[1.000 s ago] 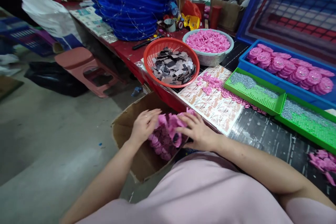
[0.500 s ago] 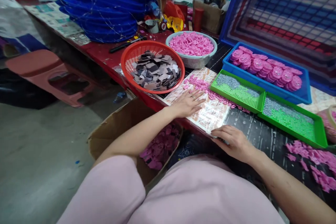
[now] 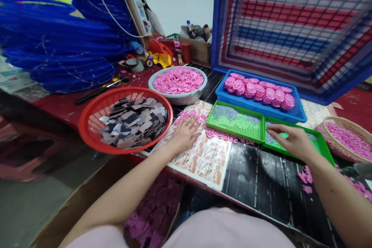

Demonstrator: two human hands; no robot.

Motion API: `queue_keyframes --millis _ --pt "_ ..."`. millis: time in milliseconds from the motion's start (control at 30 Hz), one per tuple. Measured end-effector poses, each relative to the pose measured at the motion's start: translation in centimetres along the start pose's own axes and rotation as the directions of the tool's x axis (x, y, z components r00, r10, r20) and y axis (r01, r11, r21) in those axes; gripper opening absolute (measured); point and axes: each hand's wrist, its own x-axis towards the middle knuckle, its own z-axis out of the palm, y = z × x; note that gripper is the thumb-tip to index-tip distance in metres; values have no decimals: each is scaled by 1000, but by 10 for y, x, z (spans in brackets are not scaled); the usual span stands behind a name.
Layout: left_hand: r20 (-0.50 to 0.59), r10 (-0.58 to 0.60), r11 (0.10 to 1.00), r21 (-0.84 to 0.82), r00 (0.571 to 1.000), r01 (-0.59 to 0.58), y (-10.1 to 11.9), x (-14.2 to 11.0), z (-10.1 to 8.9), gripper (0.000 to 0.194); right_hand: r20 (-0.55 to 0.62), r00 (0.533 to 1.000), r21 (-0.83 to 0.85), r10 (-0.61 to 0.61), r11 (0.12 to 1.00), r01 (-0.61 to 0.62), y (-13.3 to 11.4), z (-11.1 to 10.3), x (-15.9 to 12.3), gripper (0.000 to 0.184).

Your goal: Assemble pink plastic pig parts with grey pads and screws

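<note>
My left hand (image 3: pixel 186 135) lies with its fingers spread on a patterned sheet (image 3: pixel 200 162), touching loose pink pieces (image 3: pixel 186 115) at its far edge. My right hand (image 3: pixel 295 141) is over the right green tray (image 3: pixel 325 149), fingers stretched toward small silvery bits (image 3: pixel 270 137). Nothing can be seen between those fingers. Beside it, the left green tray (image 3: pixel 236 128) also has silvery bits in it. A row of small pink pieces (image 3: pixel 222 135) lies along that tray's near side.
A red basket (image 3: pixel 84 124) of dark and grey flat pieces stands left. Behind are a pale basin (image 3: pixel 177 99) of pink parts and a blue tray (image 3: pixel 261 112) of stacked pink discs. A large blue crate (image 3: pixel 217 46) leans behind; a cream basket (image 3: pixel 325 124) sits right.
My right hand has moved from the sheet's near edge to over the right green tray. My left hand stays spread on the sheet, near the pink pieces. The view has turned right.
</note>
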Motion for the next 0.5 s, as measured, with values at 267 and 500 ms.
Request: queue_keyframes --millis 267,500 --pt "-357 79 991 -70 931 -111 1 -40 26 31 -331 858 -247 392 842 -480 115 -30 101 41" --pt "-387 81 982 -126 919 -140 -8 -34 24 27 -75 884 -595 461 691 -410 175 -18 122 41"
